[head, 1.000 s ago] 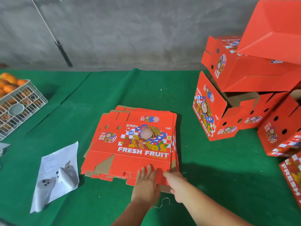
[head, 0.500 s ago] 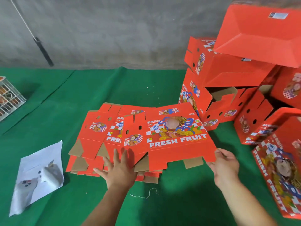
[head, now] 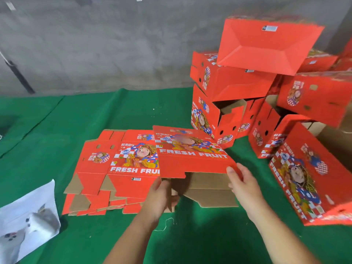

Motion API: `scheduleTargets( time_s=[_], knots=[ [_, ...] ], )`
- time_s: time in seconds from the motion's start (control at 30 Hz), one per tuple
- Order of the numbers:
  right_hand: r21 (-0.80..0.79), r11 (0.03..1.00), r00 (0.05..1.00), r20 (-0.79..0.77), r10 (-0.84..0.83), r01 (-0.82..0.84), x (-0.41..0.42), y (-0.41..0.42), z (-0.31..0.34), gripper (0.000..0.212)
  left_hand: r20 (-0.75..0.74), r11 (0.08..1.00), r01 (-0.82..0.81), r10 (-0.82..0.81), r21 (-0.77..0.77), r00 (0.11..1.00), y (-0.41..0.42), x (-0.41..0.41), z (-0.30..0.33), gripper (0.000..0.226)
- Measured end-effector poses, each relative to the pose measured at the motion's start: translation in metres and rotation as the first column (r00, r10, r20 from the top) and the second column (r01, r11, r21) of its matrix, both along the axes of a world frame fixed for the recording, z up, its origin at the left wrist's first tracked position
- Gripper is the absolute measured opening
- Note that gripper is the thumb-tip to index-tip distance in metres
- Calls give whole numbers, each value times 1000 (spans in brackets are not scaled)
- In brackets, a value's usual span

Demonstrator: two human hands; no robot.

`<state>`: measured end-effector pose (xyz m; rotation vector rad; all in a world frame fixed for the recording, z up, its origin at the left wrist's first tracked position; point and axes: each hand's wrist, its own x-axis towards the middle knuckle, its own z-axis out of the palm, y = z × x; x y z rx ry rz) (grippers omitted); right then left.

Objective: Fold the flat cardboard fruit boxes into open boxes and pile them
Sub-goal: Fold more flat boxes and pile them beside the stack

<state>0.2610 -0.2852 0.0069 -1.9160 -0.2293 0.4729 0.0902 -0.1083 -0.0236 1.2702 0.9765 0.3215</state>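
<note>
Red flat box (head: 192,159), on the stack (head: 106,168) a second ago, now hangs lifted beside it, right hand (head: 245,185) pinching its near corner, left hand (head: 162,197) curled under its flaps, so opening can likely begin.

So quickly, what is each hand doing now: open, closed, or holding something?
Left hand: holds the near edge of the lifted box, fingers tucked under it.
Right hand: grips the same box at its right corner.

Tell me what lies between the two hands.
In the head view, the lifted box's brown cardboard inside spans between left hand and right hand.
</note>
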Motion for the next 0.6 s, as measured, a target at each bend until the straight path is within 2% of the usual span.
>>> scheduleTargets(
  time_s=[0.1,0.17,0.2,0.27,0.33,0.4,0.43,0.5,0.53,0.57,0.6],
  knots=[
    [-38,999,993,120,-4,9,-15,-1,16,81,-10,988,136,-136,67,991,-26,11,25,17],
    [-54,998,983,175,50,-42,-23,3,27,91,49,989,127,-131,73,990,-49,22,41,18],
    [-35,996,984,156,92,-88,-27,5,34,97,80,993,101,-106,67,991,-61,29,49,21],
    [105,979,984,54,172,-177,-31,12,48,116,134,990,120,-129,74,983,-82,40,61,25],
    [260,939,974,21,226,-224,-34,19,58,124,185,971,223,-235,85,954,-101,47,69,29],
    [321,923,978,77,196,-210,-33,26,61,122,232,928,366,-373,71,898,-116,51,74,28],
    [300,933,979,120,168,-197,-30,27,62,116,237,897,439,-439,55,867,-121,52,76,27],
    [135,974,967,205,151,-180,-18,27,65,91,209,825,565,-554,10,806,-122,51,80,30],
    [12,981,952,243,184,-193,-12,26,65,72,186,798,603,-593,4,784,-118,50,80,32],
    [-77,971,940,245,239,-227,-8,24,66,62,159,781,624,-618,17,770,-112,50,79,32],
    [-117,954,935,199,294,-275,-6,22,64,70,135,772,634,-633,40,762,-106,48,78,31]
  ],
)
